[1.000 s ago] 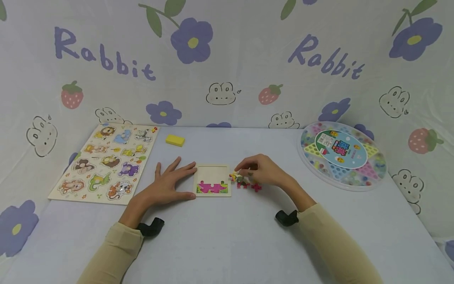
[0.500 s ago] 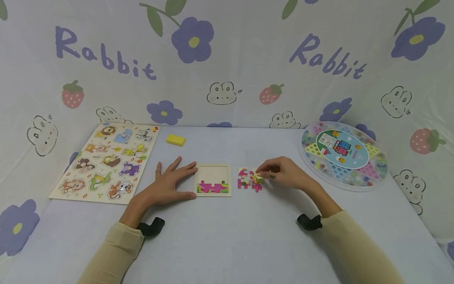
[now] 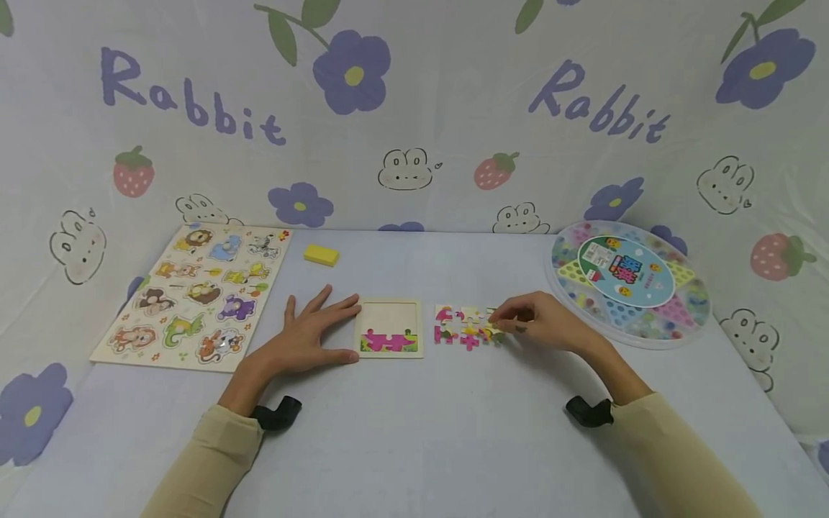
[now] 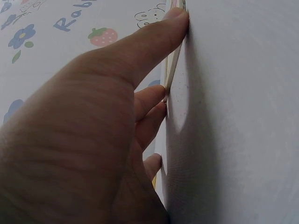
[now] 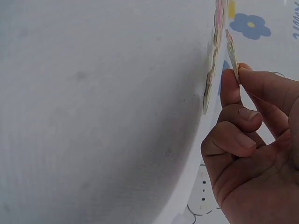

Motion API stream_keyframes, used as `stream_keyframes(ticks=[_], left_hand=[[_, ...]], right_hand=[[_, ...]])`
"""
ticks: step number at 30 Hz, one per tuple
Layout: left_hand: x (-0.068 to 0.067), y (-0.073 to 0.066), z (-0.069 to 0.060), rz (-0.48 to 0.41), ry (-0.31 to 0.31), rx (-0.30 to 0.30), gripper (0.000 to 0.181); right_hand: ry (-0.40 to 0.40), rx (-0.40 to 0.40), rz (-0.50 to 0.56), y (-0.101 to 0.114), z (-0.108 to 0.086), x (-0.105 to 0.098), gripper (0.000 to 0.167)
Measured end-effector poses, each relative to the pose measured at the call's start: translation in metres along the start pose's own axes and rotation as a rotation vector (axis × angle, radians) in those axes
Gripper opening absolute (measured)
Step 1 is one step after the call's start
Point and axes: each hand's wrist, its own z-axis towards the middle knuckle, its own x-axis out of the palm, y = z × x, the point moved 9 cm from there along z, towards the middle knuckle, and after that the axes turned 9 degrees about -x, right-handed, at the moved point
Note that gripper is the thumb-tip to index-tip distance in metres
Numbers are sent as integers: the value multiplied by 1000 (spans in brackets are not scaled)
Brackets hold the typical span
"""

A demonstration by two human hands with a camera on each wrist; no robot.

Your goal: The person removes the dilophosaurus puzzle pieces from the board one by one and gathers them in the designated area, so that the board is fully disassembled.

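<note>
My left hand [image 3: 303, 337] lies with spread, fairly straight fingers beside a small wooden puzzle tray [image 3: 388, 303]. Its thumb and fingertips touch the tray's left edge, also visible in the left wrist view. Pink and green jigsaw pieces [image 3: 388, 342] fill the tray's lower strip; bare wood shows above them. My right hand [image 3: 547, 321] pinches a thin puzzle piece [image 5: 233, 57] between thumb and index finger, tilted and slightly above the table, its other fingers curled. Several loose pink, white and yellow puzzle pieces [image 3: 447, 334] lie between tray and right hand. The right fingers partly hide those at the right end.
An animal peg puzzle board [image 3: 214, 270] lies at the left, and a yellow block [image 3: 321, 255] behind the tray. A round lidded game board with coloured beads [image 3: 624, 277] stands at the back right. A printed curtain [image 3: 453, 86] hangs behind the table.
My right hand has moved rightward from beside the tray with a puzzle piece in its fingers, uncovering the loose pieces. The left hand and tray have stayed in place.
</note>
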Motion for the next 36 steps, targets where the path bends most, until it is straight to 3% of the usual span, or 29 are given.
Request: stream_keyframes(ticks=[18, 36], left_hand=[[1, 0, 0, 4, -1, 3, 89], [0, -1, 0, 2, -1, 3, 88]], right_hand=[[52, 23, -59, -12, -6, 3, 18], [28, 4, -85, -9, -7, 2, 18]])
